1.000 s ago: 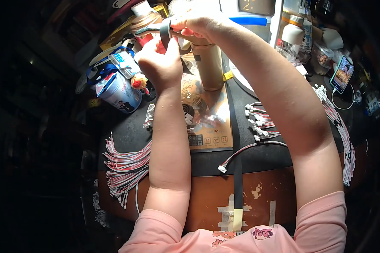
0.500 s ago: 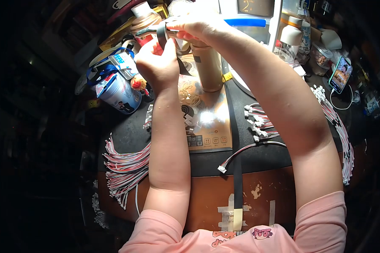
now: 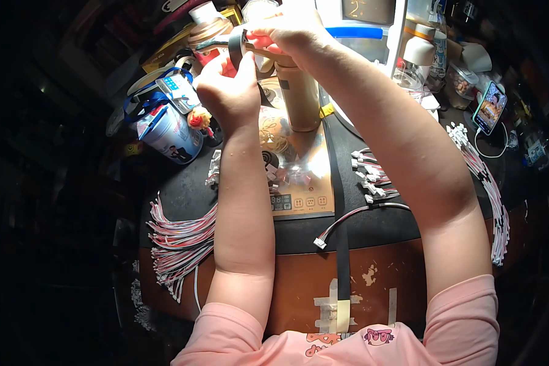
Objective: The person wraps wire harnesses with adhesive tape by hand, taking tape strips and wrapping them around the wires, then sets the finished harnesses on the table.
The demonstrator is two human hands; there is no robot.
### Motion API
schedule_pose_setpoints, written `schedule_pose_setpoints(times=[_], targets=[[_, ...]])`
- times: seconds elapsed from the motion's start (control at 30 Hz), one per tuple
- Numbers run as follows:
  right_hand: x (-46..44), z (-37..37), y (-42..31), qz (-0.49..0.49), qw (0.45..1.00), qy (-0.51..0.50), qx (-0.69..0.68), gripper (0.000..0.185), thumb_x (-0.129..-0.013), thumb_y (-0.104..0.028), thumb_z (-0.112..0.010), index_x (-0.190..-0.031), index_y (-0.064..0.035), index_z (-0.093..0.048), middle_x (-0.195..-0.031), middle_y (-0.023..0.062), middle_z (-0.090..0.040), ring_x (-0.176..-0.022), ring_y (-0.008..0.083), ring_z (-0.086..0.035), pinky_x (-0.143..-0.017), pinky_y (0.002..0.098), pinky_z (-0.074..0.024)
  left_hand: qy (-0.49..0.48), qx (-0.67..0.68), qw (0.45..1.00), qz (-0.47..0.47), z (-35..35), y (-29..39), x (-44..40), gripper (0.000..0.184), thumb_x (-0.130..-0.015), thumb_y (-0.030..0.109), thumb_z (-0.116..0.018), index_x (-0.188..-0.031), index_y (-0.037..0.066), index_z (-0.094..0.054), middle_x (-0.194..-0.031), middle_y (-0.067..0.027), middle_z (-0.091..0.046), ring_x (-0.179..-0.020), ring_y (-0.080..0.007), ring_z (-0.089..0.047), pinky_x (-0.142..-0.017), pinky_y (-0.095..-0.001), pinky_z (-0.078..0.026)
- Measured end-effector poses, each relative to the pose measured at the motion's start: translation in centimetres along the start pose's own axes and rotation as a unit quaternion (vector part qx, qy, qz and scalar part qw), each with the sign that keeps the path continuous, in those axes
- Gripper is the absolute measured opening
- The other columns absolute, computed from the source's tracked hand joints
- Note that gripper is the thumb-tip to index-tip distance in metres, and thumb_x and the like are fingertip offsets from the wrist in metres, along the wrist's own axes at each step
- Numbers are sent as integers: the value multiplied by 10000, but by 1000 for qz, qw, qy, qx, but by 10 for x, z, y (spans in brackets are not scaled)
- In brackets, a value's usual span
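Note:
At the top centre, my left hand (image 3: pixel 230 85) is closed on a dark band-like roll (image 3: pixel 238 49), with thumb and fingers at its lower edge. My right hand (image 3: pixel 287 38) is just right of it, its fingers bent and pressed together; what they pinch is too small and overlit to make out. A thin dark strand (image 3: pixel 211 44) runs left from the roll. Behind my left forearm lies a bundle of red, white and black wires (image 3: pixel 183 238). More cables with white connectors (image 3: pixel 372 177) rest right of the middle, and one single cable (image 3: pixel 341 224) lies nearer me.
A tan cup (image 3: pixel 299 100) stands on the orange panel (image 3: pixel 311 177) below my hands. A white bucket (image 3: pixel 172 135) is at the left. On the right are a lit phone (image 3: pixel 490 108), a long wire bundle (image 3: pixel 488 189) and a white bottle (image 3: pixel 419 47). A black strap (image 3: pixel 343 262) crosses the table edge.
Both hands stay raised at the top centre around the roll. They went slightly left, then slightly back right. The camera view has shifted a little.

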State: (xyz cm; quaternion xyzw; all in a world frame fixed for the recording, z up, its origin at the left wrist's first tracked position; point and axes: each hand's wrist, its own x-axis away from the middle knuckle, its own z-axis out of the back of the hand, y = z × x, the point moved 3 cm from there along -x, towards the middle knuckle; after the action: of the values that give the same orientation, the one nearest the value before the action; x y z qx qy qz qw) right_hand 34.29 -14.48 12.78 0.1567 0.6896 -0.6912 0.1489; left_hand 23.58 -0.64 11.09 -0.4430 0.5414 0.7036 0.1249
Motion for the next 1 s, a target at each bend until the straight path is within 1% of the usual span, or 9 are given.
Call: schedule_pose_setpoints(times=[0.03, 0.17, 0.2, 0.33, 0.47, 0.6, 0.8, 1.0], targets=[[3, -2, -3, -1, 1000, 0, 0, 332, -867, -234, -508, -1044, 41, -564, -902, 203, -614, -768, 292, -617, -671, 357, -535, 0, 0, 1000, 1, 0, 0, 0, 187, -702, 94, -734, -742, -78, -672, -633, -131, -660, -506, -179, -540, -502, -286, -456], [20, -12, -17, -89, 994, 50, -39, 294, -855, -199, -520, -1008, 46, -571, -852, 216, -618, -727, 298, -622, -668, 362, -532, -6, -14, 1000, -1, 0, 1, 0, 189, -705, 94, -735, -747, -79, -673, -640, -135, -664, -513, -180, -548, -505, -288, -460], [21, -12, -19, -89, 994, 50, -39, 294, -855, -199, -520, -1008, 46, -571, -852, 216, -618, -727, 298, -622, -668, 362, -532, -6, -13, 1000, -1, 0, 0, -1, 189, -705, 94, -735, -747, -79, -673, -640, -135, -664, -513, -180, -548, -505, -288, -460], [30, -3, -26, -48, 996, 61, 36, 276, -843, -191, -531, -986, 41, -573, -857, 213, -611, -733, 298, -614, -673, 360, -527, -4, -1, 1000, 10, -1, -5, -1, 188, -709, 91, -737, -753, -80, -675, -644, -137, -666, -520, -179, -556, -505, -288, -459], [35, -20, -37, -6, 991, 72, 111, 258, -830, -183, -541, -964, 35, -576, -862, 211, -605, -739, 299, -606, -679, 357, -523, -13, 1, 1000, 24, 1, 0, 0, 186, -711, 88, -738, -759, -81, -677, -649, -138, -669, -522, -178, -559, -506, -286, -459], [48, -19, -44, 35, 979, 81, 184, 241, -817, -174, -551, -942, 30, -578, -867, 209, -599, -746, 300, -599, -684, 354, -518, -14, -1, 1000, 21, 1, 1, 0, 183, -713, 86, -738, -762, -80, -679, -652, -137, -670, -522, -176, -559, -506, -284, -458], [57, -15, -59, 96, 947, 94, 293, 215, -798, -162, -566, -908, 22, -581, -874, 205, -589, -755, 301, -587, -692, 350, -511, -10, -1, 1000, 15, 1, 0, -1, 181, -711, 85, -740, -766, -77, -681, -654, -134, -672, -520, -169, -556, -508, -282, -458], [65, -2, -68, 157, 898, 103, 398, 189, -779, -149, -581, -875, 14, -584, -882, 202, -580, -765, 302, -575, -700, 346, -504, 5, 9, 1000, 8, 1, 2, 0, 181, -706, 86, -740, -769, -75, -684, -652, -132, -670, -520, -166, -554, -511, -279, -459]])
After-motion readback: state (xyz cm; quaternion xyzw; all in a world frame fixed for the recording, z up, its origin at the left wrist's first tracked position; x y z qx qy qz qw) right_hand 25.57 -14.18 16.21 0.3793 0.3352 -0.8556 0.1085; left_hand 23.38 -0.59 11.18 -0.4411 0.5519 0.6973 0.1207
